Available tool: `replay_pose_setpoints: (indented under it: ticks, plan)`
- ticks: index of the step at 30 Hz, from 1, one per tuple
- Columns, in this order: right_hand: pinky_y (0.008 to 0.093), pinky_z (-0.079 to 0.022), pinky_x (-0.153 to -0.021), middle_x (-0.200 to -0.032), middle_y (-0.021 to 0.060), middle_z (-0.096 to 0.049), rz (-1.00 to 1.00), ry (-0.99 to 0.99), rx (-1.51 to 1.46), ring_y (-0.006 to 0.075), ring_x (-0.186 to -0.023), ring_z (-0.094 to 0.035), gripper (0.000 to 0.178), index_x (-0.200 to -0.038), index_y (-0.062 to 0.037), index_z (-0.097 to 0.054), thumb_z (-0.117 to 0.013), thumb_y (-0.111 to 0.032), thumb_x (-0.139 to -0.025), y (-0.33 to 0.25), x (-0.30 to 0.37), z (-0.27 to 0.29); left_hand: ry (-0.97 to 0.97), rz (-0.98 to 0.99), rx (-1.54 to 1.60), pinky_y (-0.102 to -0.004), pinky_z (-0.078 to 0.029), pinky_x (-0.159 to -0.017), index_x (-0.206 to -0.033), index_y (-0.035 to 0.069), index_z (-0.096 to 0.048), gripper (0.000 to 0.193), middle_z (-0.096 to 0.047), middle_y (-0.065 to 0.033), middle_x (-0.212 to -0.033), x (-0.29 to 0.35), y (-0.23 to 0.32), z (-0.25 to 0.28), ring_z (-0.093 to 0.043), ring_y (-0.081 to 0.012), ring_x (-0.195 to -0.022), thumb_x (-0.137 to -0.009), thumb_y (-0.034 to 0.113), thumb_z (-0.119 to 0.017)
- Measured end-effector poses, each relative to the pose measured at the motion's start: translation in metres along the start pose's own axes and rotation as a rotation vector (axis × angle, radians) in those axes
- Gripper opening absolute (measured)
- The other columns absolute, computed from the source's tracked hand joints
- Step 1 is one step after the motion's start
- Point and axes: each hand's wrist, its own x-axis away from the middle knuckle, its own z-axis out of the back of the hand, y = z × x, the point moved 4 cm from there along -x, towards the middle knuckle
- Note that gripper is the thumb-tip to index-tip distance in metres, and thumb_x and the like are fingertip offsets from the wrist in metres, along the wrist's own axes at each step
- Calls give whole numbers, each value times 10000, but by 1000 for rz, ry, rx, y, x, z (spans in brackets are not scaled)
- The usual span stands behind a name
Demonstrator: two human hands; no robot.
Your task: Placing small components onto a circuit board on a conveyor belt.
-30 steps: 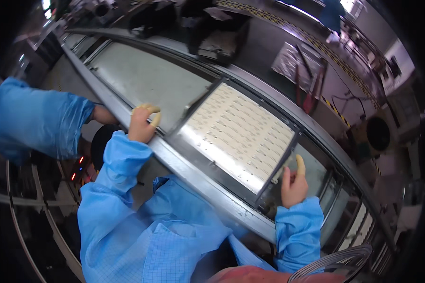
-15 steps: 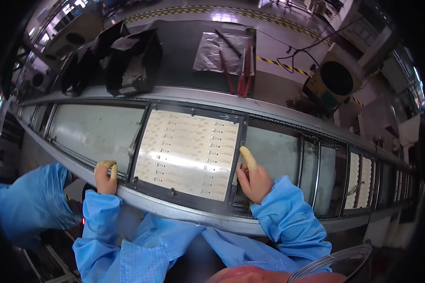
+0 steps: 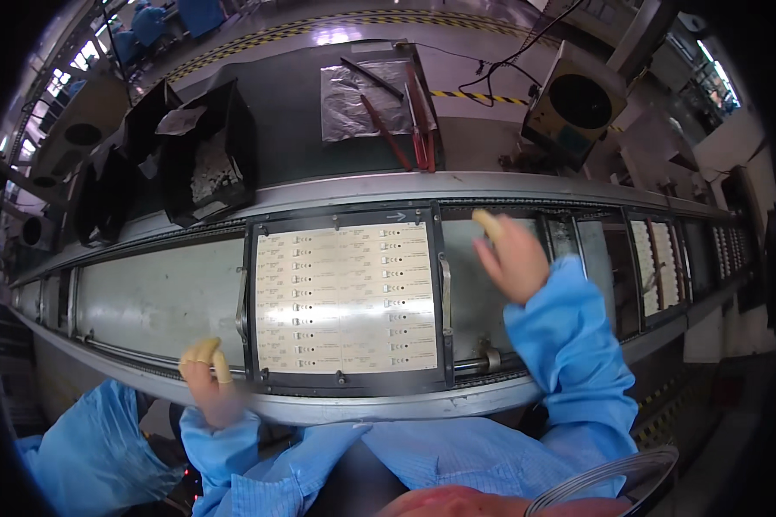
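Note:
A dark-framed carrier lies across the conveyor, with a pale metallic sheet of printed labels set in it. Small clamps dot the frame's edges, and a handle sits on its right side. To the right of the carrier, over the conveyor bed, my right hand is raised with index finger and thumb apart, holding nothing. My left hand rests at the near rail, just left of the carrier, its fingers bent and the thumb apart from them. Cream finger cots cover fingertips on both hands.
Past the far rail is a dark bench with black bins of small pale parts, a silver sheet and red-handled tools. A boxy fan-like unit stands far right. Another carrier lies farther along the conveyor.
My right hand has left the carrier's right edge and moved up and to the right. The left hand stays by the near rail. My view has turned, so the carrier now appears straighter.

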Motion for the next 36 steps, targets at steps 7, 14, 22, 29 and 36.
replay_pose_setpoints:
  ticks: [7, 14, 22, 29, 36]
  plan:
    - [452, -458, -782, -966, 195, -589, -60, -144, 323, 357, -925, -572, 374, -1112, -54, -502, -619, -198, -788, 25, -215, -59, 110, -128, 71, -379, -376, -862, -978, 20, -605, 164, -585, -139, -978, -77, -15, -23, -522, -304, -935, -842, 90, -544]
    - [445, -464, -828, -997, 181, -600, -136, -44, 586, 347, -972, -580, 345, -1130, -74, -504, -556, -255, -840, 22, -296, -133, 24, -87, 111, -405, -362, -835, -948, 25, -602, 178, -579, -121, -921, -69, -32, -26, -524, -297, -876, -773, 47, -576]
    - [451, -469, -751, -860, 187, -610, -208, -64, 75, 352, -853, -609, 394, -1215, -158, -466, -551, -218, -835, 60, -312, -128, -62, -119, 190, -419, -366, -842, -942, 18, -596, 214, -573, -101, -902, -68, -29, -30, -529, -285, -891, -731, 55, -609]
    - [368, -434, -531, -612, 86, -509, -4, -4, 45, 228, -539, -527, 542, -1264, -171, -441, -599, -171, -746, -34, -189, -30, -41, -200, 192, -402, -372, -805, -955, 37, -600, 205, -581, -102, -911, -68, -25, -20, -524, -291, -857, -753, 70, -598]
    - [354, -407, -505, -597, 81, -495, -330, -165, -113, 221, -527, -500, 573, -1302, -79, -424, -590, -109, -754, -113, 11, -30, -310, -337, 353, -394, -407, -857, -1023, 36, -584, 272, -577, -141, -1042, -57, 44, -21, -530, -318, -971, -754, 69, -607]
